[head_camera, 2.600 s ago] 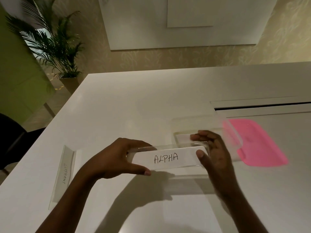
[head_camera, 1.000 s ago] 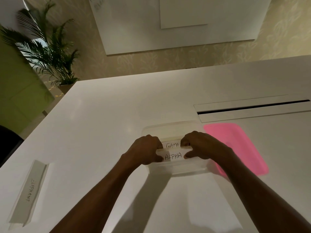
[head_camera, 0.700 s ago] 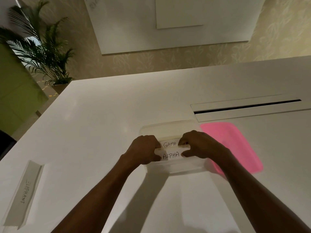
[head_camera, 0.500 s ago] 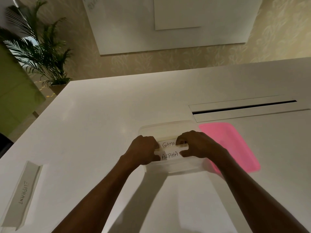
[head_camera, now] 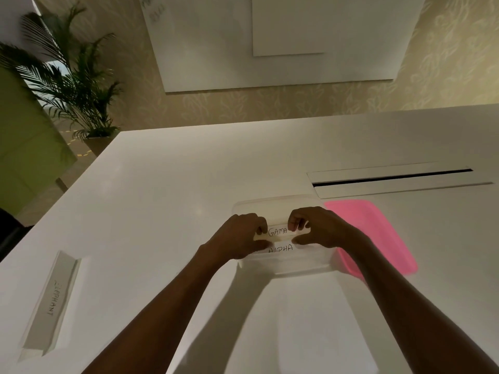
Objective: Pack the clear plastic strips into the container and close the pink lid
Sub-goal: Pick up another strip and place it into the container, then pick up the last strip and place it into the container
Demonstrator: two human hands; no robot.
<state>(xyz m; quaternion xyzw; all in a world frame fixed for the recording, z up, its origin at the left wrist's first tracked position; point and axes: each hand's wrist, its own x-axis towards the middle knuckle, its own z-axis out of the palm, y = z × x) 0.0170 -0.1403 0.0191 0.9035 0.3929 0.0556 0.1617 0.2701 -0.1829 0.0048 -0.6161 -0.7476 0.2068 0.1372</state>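
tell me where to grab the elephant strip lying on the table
Pinch the ELEPHANT strip across its narrow width near the middle, coming down from above with the left hand, once it lets go of the GAMA strip. It lies long and low on the table, so its long edges probably give the best hold.

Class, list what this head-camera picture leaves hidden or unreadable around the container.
Head view: ends of GAMA strip, covered by left hand and right hand.
Head view: top of ALPHA strip lettering, behind thumbs.
Head view: pink lid near edge, behind right forearm.
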